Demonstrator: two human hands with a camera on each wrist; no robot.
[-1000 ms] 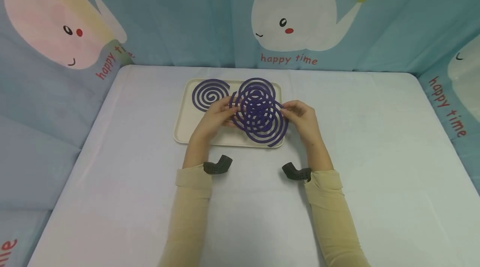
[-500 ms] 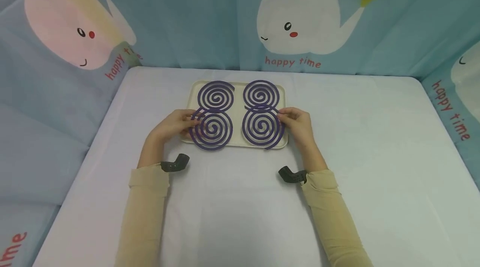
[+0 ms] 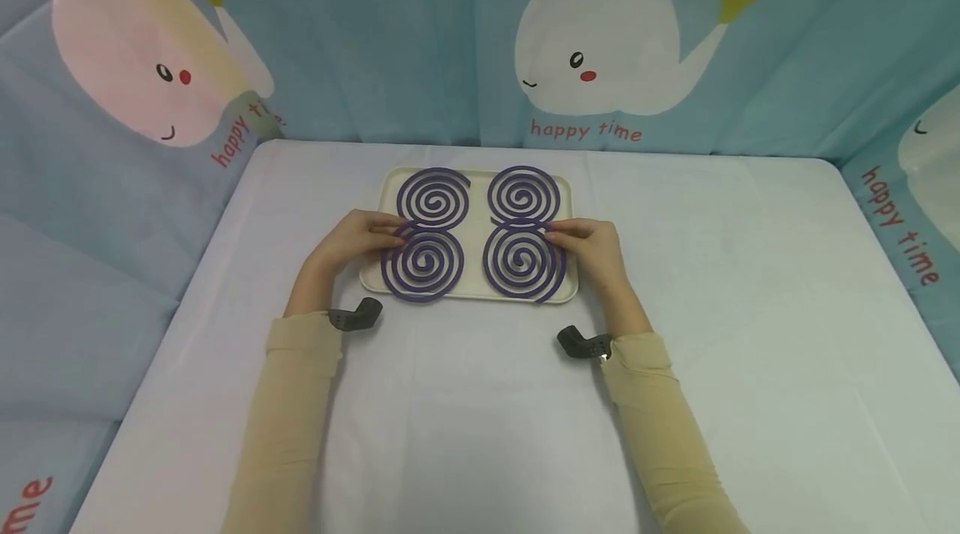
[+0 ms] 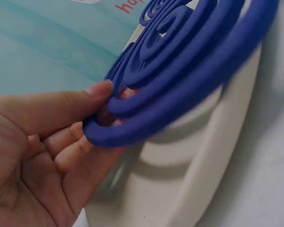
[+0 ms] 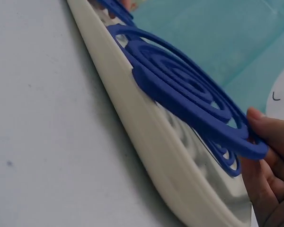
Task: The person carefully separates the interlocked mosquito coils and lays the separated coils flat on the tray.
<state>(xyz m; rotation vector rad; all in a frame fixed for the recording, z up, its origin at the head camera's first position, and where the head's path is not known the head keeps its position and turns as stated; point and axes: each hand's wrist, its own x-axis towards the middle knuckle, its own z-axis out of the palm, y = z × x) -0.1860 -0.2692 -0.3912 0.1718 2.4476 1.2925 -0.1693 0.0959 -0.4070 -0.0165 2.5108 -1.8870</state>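
Several purple-blue mosquito coils lie over a cream tray. My left hand pinches the outer edge of the front left coil between thumb and fingers. In the left wrist view this coil is tilted above the tray floor and casts a shadow on it. With thumb and fingers, my right hand pinches the front right coil at its upper right edge. That coil slants over the tray rim in the right wrist view; whether it touches the rim, I cannot tell.
Behind them, a back left coil and a back right coil lie in the tray, slightly overlapped by the front ones. White cloth covers the table. A blue curtain with whale prints stands behind it.
The two held coils, overlapped at first, have been drawn apart. My left hand moved left with its coil to the tray's left side, then both coils lowered slightly toward the tray's front.
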